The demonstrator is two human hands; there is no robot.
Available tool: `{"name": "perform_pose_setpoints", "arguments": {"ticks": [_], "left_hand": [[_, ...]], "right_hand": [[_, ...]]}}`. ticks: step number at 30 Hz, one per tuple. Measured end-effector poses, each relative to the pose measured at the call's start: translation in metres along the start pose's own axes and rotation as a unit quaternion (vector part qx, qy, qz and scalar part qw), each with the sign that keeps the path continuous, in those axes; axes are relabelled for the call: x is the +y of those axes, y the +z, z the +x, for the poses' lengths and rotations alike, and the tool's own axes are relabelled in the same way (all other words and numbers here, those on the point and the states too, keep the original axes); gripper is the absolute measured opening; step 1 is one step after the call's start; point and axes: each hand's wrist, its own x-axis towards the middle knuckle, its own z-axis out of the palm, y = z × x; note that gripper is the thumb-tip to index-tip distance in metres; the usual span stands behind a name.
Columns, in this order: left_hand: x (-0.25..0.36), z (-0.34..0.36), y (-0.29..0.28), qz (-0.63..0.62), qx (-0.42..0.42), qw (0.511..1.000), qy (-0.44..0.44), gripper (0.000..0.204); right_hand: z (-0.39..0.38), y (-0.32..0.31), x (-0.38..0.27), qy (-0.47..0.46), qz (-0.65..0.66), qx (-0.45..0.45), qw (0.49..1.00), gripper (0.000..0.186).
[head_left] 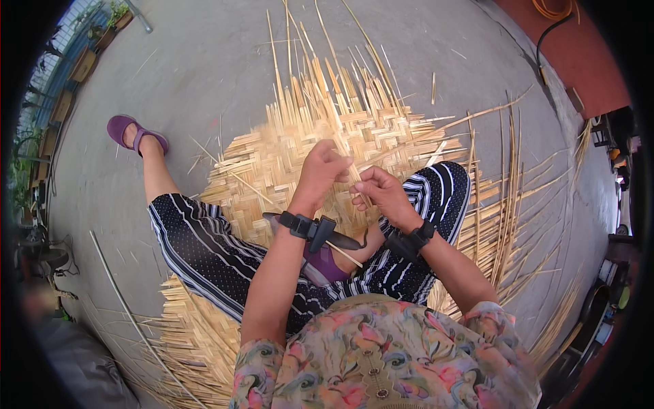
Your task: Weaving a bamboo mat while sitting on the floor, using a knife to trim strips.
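Left hand (320,172) pinches a pale strip (355,176) between thumb and fingers; right hand (383,195), at four o'clock from it, pinches the same strip lower down. Strip's long axis runs roughly eleven to five o'clock, above the woven mat (262,158); whether it touches the weave, cannot tell. Mat spreads beneath both hands, its upright loose ends (334,85) at twelve, left hand the nearer. More long strips (505,204) lie at three, on the floor (204,75).
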Motion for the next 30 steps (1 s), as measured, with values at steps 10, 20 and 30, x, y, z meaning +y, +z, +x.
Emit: {"name": "perform_pose_setpoints", "arguments": {"ticks": [10,20,30], "left_hand": [[0.017,-0.009,-0.028,0.020,0.036,0.998,0.046,0.019],[0.022,0.003,-0.051,0.099,0.094,0.989,0.063,0.018],[0.029,0.030,-0.062,0.052,0.122,0.988,0.082,0.020]], "right_hand": [[-0.002,0.004,0.029,-0.028,-0.352,-0.012,0.936,0.029],[-0.025,0.057,0.060,-0.201,-0.656,-0.164,0.708,0.026],[-0.071,0.020,0.030,-0.007,-0.501,-0.277,0.820,0.052]]}}
